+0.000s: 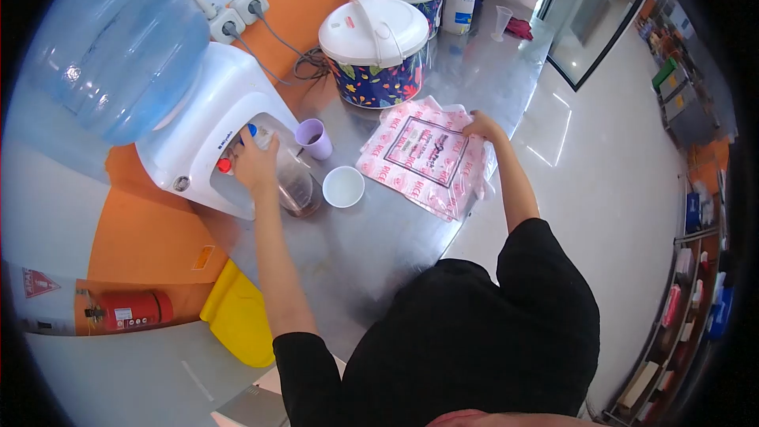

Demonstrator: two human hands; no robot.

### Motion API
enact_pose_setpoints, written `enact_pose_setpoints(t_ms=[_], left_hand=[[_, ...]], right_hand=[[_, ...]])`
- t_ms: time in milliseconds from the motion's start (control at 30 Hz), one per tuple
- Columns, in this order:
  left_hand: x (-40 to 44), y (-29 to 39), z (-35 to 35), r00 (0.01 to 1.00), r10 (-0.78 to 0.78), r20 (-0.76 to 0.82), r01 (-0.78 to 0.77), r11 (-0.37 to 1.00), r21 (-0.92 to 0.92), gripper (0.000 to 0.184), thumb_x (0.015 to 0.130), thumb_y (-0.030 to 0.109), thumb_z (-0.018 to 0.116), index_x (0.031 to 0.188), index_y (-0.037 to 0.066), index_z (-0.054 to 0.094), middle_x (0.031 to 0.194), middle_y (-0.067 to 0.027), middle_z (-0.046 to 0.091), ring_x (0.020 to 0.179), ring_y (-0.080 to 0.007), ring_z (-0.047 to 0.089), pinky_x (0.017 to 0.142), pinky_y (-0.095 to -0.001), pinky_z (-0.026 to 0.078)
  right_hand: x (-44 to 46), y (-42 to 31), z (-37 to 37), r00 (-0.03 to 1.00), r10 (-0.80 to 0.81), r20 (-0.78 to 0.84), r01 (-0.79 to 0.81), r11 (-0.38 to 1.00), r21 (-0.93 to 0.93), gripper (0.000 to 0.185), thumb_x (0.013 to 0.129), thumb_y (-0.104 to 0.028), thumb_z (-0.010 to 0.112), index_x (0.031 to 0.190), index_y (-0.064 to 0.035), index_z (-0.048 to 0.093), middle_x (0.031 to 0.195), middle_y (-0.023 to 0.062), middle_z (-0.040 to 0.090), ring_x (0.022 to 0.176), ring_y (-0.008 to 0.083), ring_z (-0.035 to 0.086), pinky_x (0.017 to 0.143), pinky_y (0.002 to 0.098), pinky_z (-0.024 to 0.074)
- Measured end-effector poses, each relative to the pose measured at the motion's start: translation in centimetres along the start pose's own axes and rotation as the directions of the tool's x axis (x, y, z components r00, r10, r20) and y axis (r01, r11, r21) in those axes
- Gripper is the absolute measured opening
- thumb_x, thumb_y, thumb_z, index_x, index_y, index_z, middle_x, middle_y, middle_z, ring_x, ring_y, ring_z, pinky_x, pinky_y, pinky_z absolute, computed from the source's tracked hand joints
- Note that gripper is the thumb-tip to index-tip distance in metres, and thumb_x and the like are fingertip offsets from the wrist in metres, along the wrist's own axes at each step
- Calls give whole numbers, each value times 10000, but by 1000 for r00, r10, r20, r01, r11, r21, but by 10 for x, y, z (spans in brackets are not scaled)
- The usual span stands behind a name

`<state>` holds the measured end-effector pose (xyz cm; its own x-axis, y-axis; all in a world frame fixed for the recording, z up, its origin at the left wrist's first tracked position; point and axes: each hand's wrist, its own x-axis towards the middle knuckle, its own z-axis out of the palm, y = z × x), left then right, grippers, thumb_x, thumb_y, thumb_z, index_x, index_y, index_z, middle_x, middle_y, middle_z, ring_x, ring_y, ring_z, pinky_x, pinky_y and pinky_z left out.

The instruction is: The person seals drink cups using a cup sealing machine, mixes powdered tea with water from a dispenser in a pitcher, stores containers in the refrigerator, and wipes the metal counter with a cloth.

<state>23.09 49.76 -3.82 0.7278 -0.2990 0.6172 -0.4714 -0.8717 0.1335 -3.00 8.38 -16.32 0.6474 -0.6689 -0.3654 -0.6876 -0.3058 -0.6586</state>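
My left hand (257, 162) reaches into the front of a white water dispenser (225, 91), with its fingers at the blue tap (250, 131). A red tap (224, 165) is beside it. Below and to the right of this hand stands a clear pitcher (299, 192), partly covered by my wrist. Close by are a purple cup (315, 140) with dark content and a white bowl (344, 187). My right hand (482, 125) has its fingers curled at the upper right edge of a stack of pink printed plastic bags (427, 154) on the metal table.
Two white-lidded rice warmers (375, 51) stand behind the bags on the metal table (379, 249). Past them are a plastic-wrapped pack of cups (461, 0) and a clear cup (501, 24). Cords run from wall sockets (250, 6). A yellow object (239, 316) and fire extinguisher (136, 310) are lower left.
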Motion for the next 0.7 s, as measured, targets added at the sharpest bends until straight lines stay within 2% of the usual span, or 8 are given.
enact_pose_setpoints(t_ms=[133, 267, 333, 400, 467, 567, 667, 700], left_hand=[[-1, 2, -1, 1000, -17, -18, 17, 1000, -8, 676, 639, 463, 636, 1166, 117, 392, 821, -194, 564, 803, -332, 553, 895, -389, 371], [-1, -4, 5, 999, 9, -44, -11, 999, -41, 689, 638, 462, 639, 1180, 120, 386, 801, -195, 561, 792, -326, 554, 896, -389, 371], [-1, -4, 6, 999, 3, -50, -4, 1000, -27, 693, 638, 458, 639, 1187, 123, 382, 799, -191, 561, 788, -323, 554, 883, -391, 377], [1, -3, 5, 998, -2, -58, 0, 1000, -24, 695, 639, 455, 639, 1193, 125, 379, 800, -188, 561, 784, -320, 555, 870, -392, 382], [-1, -3, 4, 998, -1, -56, 0, 1000, -30, 695, 640, 452, 638, 1196, 127, 377, 804, -187, 562, 778, -317, 555, 857, -393, 387], [1, -3, 0, 1000, -8, -9, 8, 1000, -29, 695, 640, 455, 635, 1197, 131, 375, 795, -179, 558, 767, -314, 554, 835, -391, 397], [0, -1, 1, 999, -40, -23, 41, 999, 10, 692, 637, 463, 633, 1194, 138, 383, 779, -168, 551, 749, -308, 553, 809, -387, 408], [1, -1, 2, 999, -36, -18, 35, 999, -11, 691, 635, 465, 634, 1192, 140, 387, 776, -165, 549, 749, -309, 552, 799, -386, 410]], right_hand=[[-50, -42, -35, 981, -187, 45, 148, 883, 445, 697, 567, -44, 616, 1211, 34, 361, 1043, 146, 504, 939, 206, 513, 726, 316, 456], [-119, -109, -105, 960, -281, 2, 260, 890, 375, 704, 553, -21, 597, 1225, -44, 387, 1015, 111, 514, 804, 147, 548, 713, 258, 440], [-122, -115, -137, 863, -488, -130, 504, 848, 163, 724, 543, -18, 591, 1235, -81, 388, 1016, 89, 515, 753, 154, 556, 692, 227, 434], [-147, -149, -167, 859, -503, -95, 512, 839, 183, 713, 543, -28, 584, 1229, -55, 393, 1025, 75, 521, 797, 149, 547, 700, 216, 432], [-131, -157, -190, 753, -585, -301, 658, 689, 305, 645, 572, -42, 572, 1196, -21, 413, 1014, 83, 539, 797, 152, 553, 702, 227, 446], [-99, -185, -226, 857, -437, -273, 515, 719, 467, 545, 609, -88, 594, 1131, 3, 467, 984, 86, 557, 803, 160, 565, 709, 244, 460], [-105, -214, -178, 740, -458, -492, 659, 348, 667, 387, 654, -124, 607, 1017, -10, 537, 952, 96, 565, 793, 180, 579, 700, 275, 474], [-58, -215, -184, 850, -375, -371, 515, 435, 739, 323, 668, -133, 611, 966, -21, 555, 943, 100, 567, 803, 187, 578, 711, 292, 477]])
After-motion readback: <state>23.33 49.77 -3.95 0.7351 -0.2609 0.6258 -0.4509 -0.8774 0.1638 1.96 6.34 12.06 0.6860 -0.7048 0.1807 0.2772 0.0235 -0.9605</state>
